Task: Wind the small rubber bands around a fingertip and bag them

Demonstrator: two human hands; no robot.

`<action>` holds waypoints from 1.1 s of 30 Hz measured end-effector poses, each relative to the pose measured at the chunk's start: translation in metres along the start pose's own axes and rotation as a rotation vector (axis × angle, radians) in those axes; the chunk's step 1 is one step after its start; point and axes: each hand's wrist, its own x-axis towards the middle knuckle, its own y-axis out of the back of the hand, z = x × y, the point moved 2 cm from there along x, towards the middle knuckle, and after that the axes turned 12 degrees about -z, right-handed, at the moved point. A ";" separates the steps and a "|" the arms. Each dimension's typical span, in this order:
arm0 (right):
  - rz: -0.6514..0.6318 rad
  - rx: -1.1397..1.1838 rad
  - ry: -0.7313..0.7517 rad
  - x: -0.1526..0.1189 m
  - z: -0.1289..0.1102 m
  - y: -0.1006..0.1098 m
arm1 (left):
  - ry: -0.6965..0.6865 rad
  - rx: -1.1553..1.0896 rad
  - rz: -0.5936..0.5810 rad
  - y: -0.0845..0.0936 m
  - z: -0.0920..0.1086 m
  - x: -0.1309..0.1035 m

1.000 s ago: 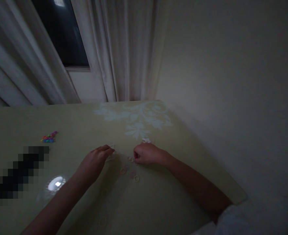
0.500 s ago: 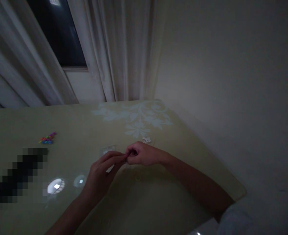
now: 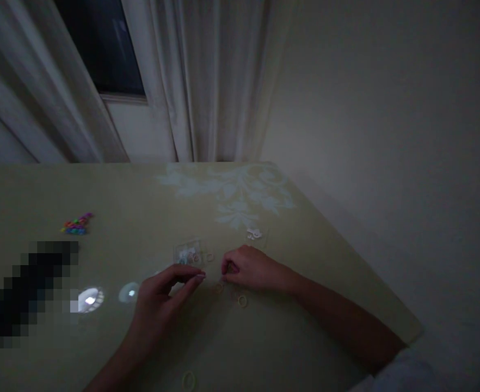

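My left hand [image 3: 164,291] has its thumb and index finger pinched together, with a tiny pale thing at their tips that is too small to name. Just to the right, my right hand [image 3: 250,267] is closed in a pinch, its other fingers curled. A thin ring [image 3: 219,287] shows right under its fingertips; whether they hold it or it lies on the table, I cannot tell. Another pale ring [image 3: 242,300] lies below that hand. Beyond the left fingertips stands a clear plastic box [image 3: 186,251] with small pale pieces, and a ring [image 3: 210,257] lies beside it.
White small pieces [image 3: 254,233] rest on something clear behind my right hand. Brightly coloured small pieces [image 3: 77,224] form a heap at the left, above a dark blurred-out shape [image 3: 28,294]. A greenish ring [image 3: 188,380] lies near the bottom edge. Curtain and wall border the table [image 3: 325,261].
My hands, which met at the fingertips, have moved apart, the right one slightly rightward. The clear box and several rings now show around them. The view has shifted slightly.
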 end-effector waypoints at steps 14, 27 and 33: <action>-0.034 0.659 0.164 -0.008 -0.019 0.003 | -0.150 -0.007 -0.075 -0.009 0.002 -0.004; 0.242 0.043 -0.121 0.005 0.014 0.023 | -0.107 0.030 -0.017 -0.006 0.010 -0.003; 0.125 -0.009 -0.113 0.007 0.015 0.010 | -0.073 0.011 -0.035 -0.007 0.001 -0.007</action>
